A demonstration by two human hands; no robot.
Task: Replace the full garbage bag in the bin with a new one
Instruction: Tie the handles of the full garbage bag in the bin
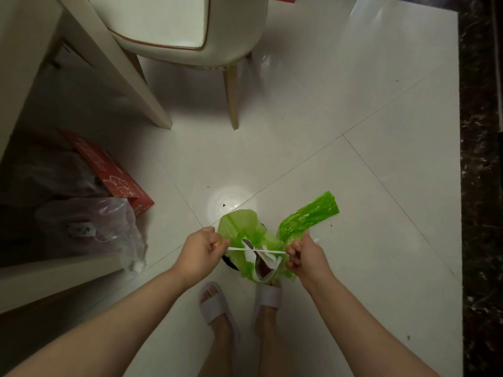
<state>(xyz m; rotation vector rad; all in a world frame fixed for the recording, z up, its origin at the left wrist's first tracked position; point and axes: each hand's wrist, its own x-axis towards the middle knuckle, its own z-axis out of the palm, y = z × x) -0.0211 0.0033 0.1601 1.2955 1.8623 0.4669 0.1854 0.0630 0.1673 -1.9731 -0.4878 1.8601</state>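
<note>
Low in the view, at about 6 o'clock, a green garbage bag (246, 235) sits gathered over a dark bin (227, 263), of which only slivers of rim show beneath the plastic. A white drawstring (255, 250) runs taut across the bag's mouth between two fists. The left hand (202, 247), at the bag's 9 o'clock, has its grip curled tight on one end of the string. The right hand (303, 254), at 3 o'clock, is clamped on the other end together with a loose green flap that sticks out toward 2 o'clock. Feet in pale slippers (215, 303) stand just below the bin on the white tiled floor (340, 104). A cream chair (174, 31) stands at 12 o'clock, a red box (109, 170) and a clear plastic bag (109, 227) at 9 o'clock.
</note>
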